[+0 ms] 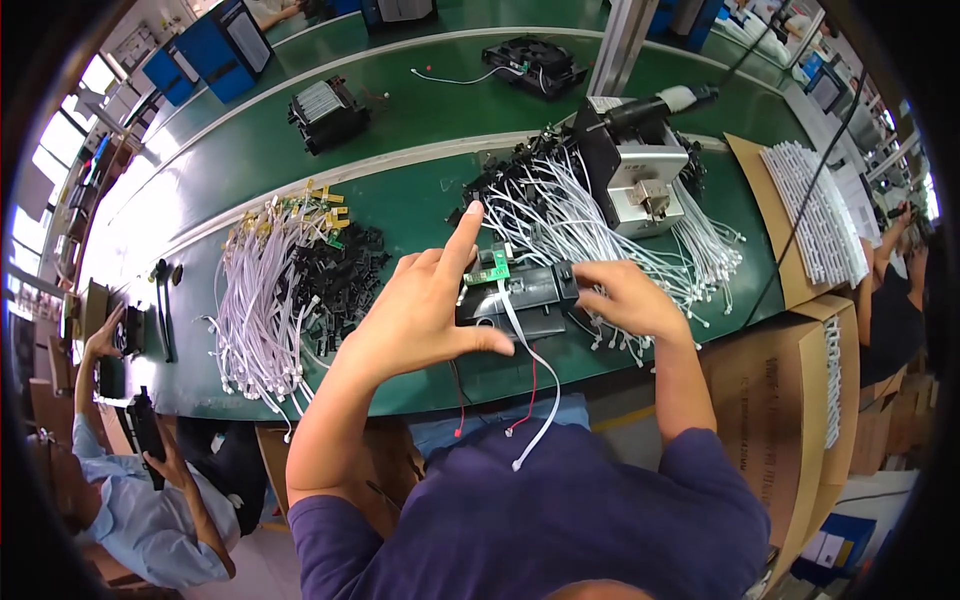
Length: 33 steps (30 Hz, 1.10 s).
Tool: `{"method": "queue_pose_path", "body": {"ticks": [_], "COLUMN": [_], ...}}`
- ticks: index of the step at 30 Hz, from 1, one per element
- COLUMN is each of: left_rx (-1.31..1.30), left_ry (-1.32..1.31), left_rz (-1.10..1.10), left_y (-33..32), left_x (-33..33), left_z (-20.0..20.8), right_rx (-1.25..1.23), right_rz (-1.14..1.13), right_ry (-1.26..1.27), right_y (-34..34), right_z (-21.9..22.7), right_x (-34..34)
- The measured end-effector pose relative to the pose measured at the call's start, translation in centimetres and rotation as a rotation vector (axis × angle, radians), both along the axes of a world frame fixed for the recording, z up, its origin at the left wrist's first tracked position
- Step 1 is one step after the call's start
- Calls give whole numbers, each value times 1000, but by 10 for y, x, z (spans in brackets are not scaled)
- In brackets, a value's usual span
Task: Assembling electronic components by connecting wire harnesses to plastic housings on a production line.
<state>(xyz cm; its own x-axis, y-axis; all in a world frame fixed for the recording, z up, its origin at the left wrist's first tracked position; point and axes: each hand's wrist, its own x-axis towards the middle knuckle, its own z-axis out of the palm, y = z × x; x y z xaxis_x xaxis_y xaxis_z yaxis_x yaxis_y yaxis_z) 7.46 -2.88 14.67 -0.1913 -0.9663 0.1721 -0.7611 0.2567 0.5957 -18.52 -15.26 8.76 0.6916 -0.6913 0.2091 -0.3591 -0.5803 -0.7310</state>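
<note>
A black plastic housing lies in front of me near the bench's front edge. On its left end sits a small green circuit board, from which a white flat cable hangs over the edge. Thin red wires with small plugs also dangle there. Against the left end of the housing rests my left hand, open, index finger and thumb stretched out; its other fingers are partly hidden. My right hand has its bent fingers and thumb at the housing's right end, closed on it.
White cables with yellow tabs and black parts pile up at left. More white cables lie behind the housing, beside a metal fixture. Cardboard boxes stand at right. A co-worker handles a black unit at left.
</note>
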Motion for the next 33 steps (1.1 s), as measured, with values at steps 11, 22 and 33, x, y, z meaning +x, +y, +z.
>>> {"method": "queue_pose_path", "body": {"ticks": [11,22,33], "left_rx": [-110,-215,-209], "left_ry": [-285,-333,-224], "left_rz": [-50,-15,-114], "left_y": [-10,1,33], "left_x": [0,-16,-12], "left_z": [-7,-14,21], "right_rx": [-500,-458,-167], "right_rz": [-217,-304,23], "right_ry": [-91,36,373], "right_y": [81,82,63], "right_z": [2,-40,32], "right_x": [25,6,-11]}}
